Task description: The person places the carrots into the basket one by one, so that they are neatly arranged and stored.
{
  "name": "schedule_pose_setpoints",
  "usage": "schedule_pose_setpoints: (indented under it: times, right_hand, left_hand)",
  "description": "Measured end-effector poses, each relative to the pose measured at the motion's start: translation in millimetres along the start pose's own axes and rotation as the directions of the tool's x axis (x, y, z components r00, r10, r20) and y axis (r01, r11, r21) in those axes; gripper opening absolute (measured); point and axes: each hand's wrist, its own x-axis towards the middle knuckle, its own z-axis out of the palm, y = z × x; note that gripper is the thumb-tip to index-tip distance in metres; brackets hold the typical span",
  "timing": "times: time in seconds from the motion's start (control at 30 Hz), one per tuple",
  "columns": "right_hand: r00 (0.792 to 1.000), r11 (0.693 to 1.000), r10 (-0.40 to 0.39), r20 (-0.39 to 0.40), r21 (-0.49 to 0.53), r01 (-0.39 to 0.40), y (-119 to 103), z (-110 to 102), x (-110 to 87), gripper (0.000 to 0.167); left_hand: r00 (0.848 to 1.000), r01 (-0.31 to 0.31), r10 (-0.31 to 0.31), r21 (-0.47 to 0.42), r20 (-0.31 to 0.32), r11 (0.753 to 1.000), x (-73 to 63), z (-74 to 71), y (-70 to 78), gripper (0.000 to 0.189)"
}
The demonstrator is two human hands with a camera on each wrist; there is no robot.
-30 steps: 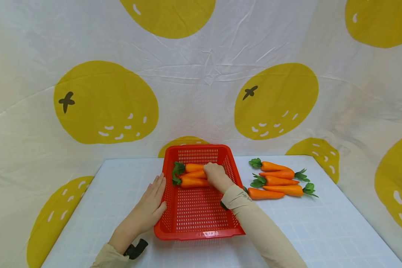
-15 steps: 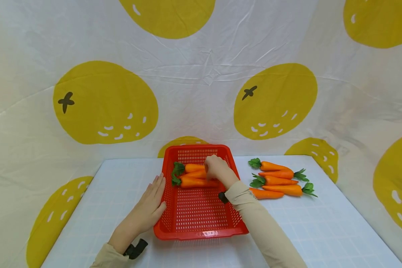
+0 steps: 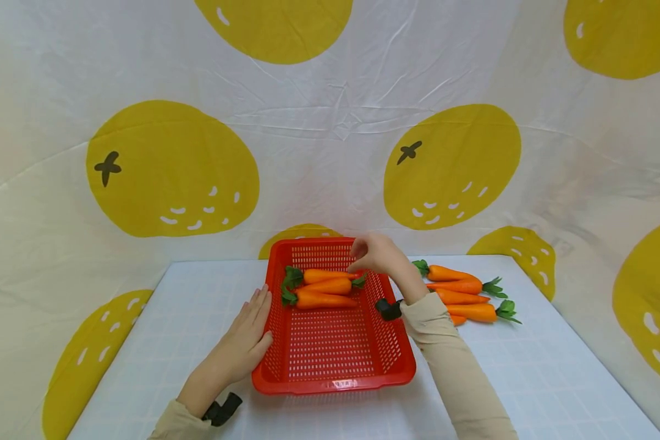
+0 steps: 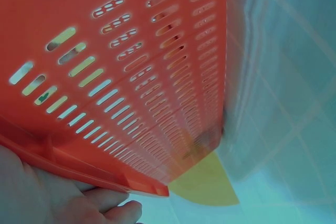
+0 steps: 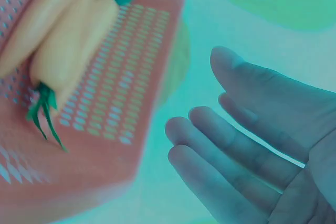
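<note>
A red perforated plastic basket (image 3: 335, 386) stands on the table with three carrots (image 3: 323, 299) lying crosswise in its far half, green tops on. My left hand (image 3: 242, 342) rests on the basket's left rim with straight fingers; the left wrist view has that hand (image 4: 58, 198) under the rim beside the slotted wall (image 4: 31, 111). Above the far right rim, my right hand (image 3: 382, 253) hovers with nothing in it. Its thumb and fingers are parted in the right wrist view, while the carrots (image 5: 60, 59) lie in the basket to one side.
Several more carrots (image 3: 467, 313) lie in a loose row on the table right of the basket, partly behind the right forearm (image 3: 456, 360). A white cloth (image 3: 319, 171) printed with yellow fruit hangs behind the table (image 3: 198, 305).
My right hand has let go of a carrot in the basket and moved up and to the right, over the rim. The left hand and basket have stayed put.
</note>
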Motion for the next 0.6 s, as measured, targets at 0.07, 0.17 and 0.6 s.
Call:
schedule_pose_setpoints:
  times: [0.07, 0.17, 0.6]
  right_hand:
    - [0.999, 1.0, -0.012, -0.036, 0.022, 0.013, 4.6, -9.1, -6.2, 0.027]
    - [0.996, 0.998, -0.02, -0.09, 0.064, 0.026, 12.2, -21.4, -17.3, 0.022]
    - [0.926, 0.98, 0.006, -0.376, 0.184, 0.069, 67.1, -55.5, -79.3, 0.02]
  left_hand:
    - [1.0, 0.007, -0.007, 0.0, 0.003, 1.0, -0.2, -0.4, -0.8, 0.07]
    - [1.0, 0.018, -0.018, 0.001, 0.011, 1.0, -1.0, -0.9, -1.3, 0.07]
    - [0.999, 0.025, -0.025, 0.006, 0.02, 1.0, -3.0, 0.2, -1.5, 0.071]
